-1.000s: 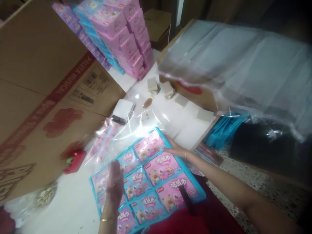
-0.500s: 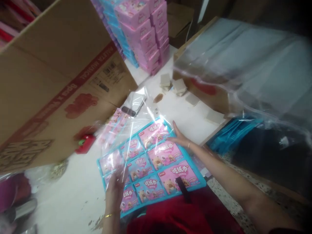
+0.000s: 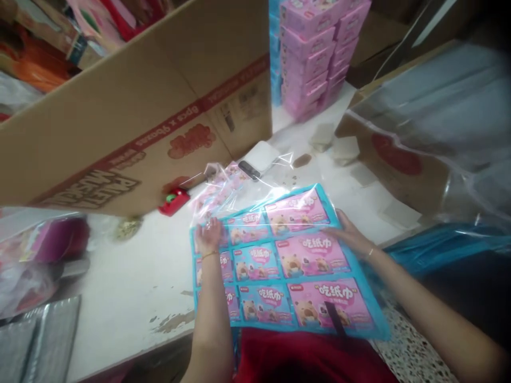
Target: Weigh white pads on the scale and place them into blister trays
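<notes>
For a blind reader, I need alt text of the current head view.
Left hand and right hand at the sides of a blue-edged tray of pink and blue packs. Clear film shows past its far edge; a cardboard box stands beyond.

Glare streaks the clear film [image 3: 279, 192] amid dim blur.

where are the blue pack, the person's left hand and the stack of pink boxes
Blue pack [image 3: 370, 302]: head view, on its blue right-hand border
Left hand [image 3: 209, 236]: head view, on the back of the hand
Stack of pink boxes [image 3: 306, 56]: head view, on its near side
</notes>
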{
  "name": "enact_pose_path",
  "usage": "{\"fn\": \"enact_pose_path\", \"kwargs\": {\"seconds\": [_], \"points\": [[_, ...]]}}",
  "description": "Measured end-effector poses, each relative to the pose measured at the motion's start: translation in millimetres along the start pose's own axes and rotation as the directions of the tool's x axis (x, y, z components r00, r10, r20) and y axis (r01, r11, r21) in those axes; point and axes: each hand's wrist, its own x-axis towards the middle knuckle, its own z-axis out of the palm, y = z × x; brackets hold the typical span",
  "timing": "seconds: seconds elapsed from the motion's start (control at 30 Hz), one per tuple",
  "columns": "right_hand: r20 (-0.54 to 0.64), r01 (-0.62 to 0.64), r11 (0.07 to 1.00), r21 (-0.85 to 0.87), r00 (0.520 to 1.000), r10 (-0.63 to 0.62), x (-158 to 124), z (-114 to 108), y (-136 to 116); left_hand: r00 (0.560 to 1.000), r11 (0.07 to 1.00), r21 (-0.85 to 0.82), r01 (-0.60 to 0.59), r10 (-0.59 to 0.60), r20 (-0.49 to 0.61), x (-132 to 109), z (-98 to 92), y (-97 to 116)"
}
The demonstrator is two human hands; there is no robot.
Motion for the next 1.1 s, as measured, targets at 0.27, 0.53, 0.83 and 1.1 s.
{"fn": "enact_pose_path", "kwargs": {"seconds": [0.27, 0.53, 0.83, 1.1], "points": [[-0.095, -0.058, 0.997, -0.060, 0.994, 0.053, -26.1, -9.1, 2.0, 0.977, 0.976, -0.070, -0.208, 0.203, -0.064, 50.1, -30.8, 53.3], [-0.149, -0.148, 0.988, -0.054, 0.979, 0.138, -52.6, -5.7, -6.4, 0.982, 0.983, 0.019, -0.184, 0.185, -0.046, 71.3, -81.4, 78.9], [-0.225, -0.123, 0.975, -0.183, 0.971, 0.080, -71.3, -9.4, -11.9, 0.984, 0.985, -0.009, -0.171, 0.170, -0.056, 42.5, -132.2, 74.0], [-0.272, -0.118, 0.954, -0.275, 0.961, 0.040, -80.6, -13.9, -5.3, 0.973, 0.967, -0.118, -0.227, 0.231, 0.022, 25.7, -135.8, 68.2]]}}
